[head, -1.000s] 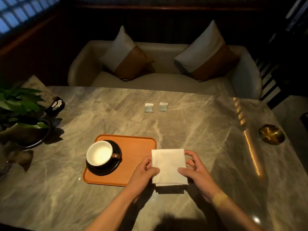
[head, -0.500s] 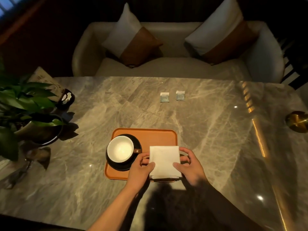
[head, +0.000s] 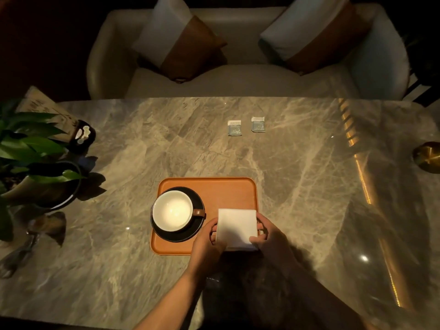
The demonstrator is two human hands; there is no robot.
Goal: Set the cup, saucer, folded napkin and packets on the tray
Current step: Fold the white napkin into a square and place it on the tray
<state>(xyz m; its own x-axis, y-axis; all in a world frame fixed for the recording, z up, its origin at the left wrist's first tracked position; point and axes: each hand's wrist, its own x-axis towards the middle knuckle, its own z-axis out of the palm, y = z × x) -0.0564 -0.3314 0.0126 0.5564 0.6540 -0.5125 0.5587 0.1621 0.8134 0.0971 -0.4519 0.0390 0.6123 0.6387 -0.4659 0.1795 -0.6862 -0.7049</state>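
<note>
An orange tray (head: 221, 189) lies on the marble table. On its left half a white cup (head: 172, 210) stands on a black saucer (head: 198, 225). A folded white napkin (head: 237, 228) sits over the tray's right front corner. My left hand (head: 207, 244) pinches the napkin's left edge and my right hand (head: 269, 236) pinches its right edge. Two small pale blue packets, one (head: 234, 127) beside the other (head: 258, 124), lie on the table beyond the tray.
A potted plant (head: 31, 160) stands at the left edge with a small dark dish (head: 82, 135) behind it. A brass dish (head: 427, 157) sits at the far right. A sofa (head: 247, 79) with two cushions faces the table's far edge.
Both hands carried the napkin leftward from the table onto the tray's right front corner. The view has tilted down and shifted.
</note>
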